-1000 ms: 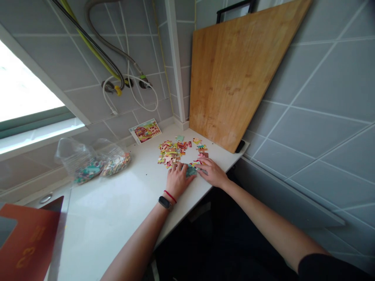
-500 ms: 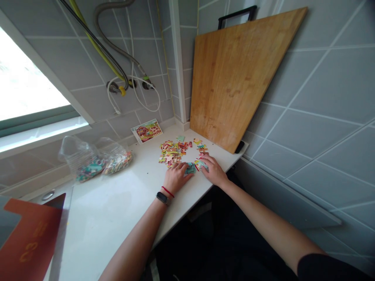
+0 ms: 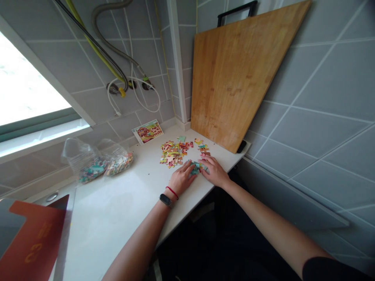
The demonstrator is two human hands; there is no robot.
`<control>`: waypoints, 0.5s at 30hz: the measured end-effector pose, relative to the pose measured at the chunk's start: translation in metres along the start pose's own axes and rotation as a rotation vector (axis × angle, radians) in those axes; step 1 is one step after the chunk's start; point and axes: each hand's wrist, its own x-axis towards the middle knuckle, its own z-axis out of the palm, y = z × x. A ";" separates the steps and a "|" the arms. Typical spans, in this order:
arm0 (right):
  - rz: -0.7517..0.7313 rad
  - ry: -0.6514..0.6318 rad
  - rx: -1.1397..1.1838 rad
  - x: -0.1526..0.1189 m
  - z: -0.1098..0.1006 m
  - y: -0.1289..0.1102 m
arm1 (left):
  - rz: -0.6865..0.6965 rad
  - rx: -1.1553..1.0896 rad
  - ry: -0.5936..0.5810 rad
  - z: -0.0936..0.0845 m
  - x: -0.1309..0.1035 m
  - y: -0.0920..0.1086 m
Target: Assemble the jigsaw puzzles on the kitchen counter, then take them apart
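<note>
Light-blue jigsaw pieces [image 3: 195,168] lie on the white worktop between my hands. My left hand [image 3: 182,177], palm down, has its fingers closed on the left side of them. On their right side, my right hand [image 3: 214,170] grips the joined pieces with bent fingers, which partly cover them. A short strip of joined jigsaw pieces [image 3: 202,146] runs away from my right fingertips. Left of that strip, a loose heap of jigsaw pieces [image 3: 171,154] lies beyond my left hand, and a single pale-green piece [image 3: 181,138] rests behind the heap.
A farm picture card [image 3: 147,132] leans at the back wall. Two clear bags of pieces [image 3: 92,169] [image 3: 118,162] lie to the left. An orange-red folder [image 3: 36,234] is at the near left. A wooden board [image 3: 234,86] leans in the corner, beside the worktop's right edge.
My left hand has slid right with the light-blue pieces, up against those under my right hand. The gap between the hands has narrowed. My right hand has barely moved.
</note>
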 end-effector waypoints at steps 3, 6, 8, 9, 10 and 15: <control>-0.065 -0.020 0.010 0.000 -0.004 0.000 | -0.015 -0.033 0.000 0.002 -0.001 -0.003; -0.141 -0.022 0.045 0.000 -0.008 0.001 | -0.058 -0.081 -0.024 0.002 -0.002 -0.005; -0.178 -0.036 0.057 0.000 -0.009 0.002 | -0.071 -0.119 -0.037 0.001 -0.003 -0.005; -0.190 -0.047 0.055 0.000 -0.010 0.002 | -0.075 -0.136 -0.037 0.001 -0.003 -0.005; -0.197 -0.058 0.047 0.000 -0.010 0.002 | -0.080 -0.151 -0.028 0.001 -0.003 -0.005; -0.201 -0.096 -0.022 0.000 -0.010 0.001 | -0.130 -0.214 0.062 0.000 -0.003 -0.003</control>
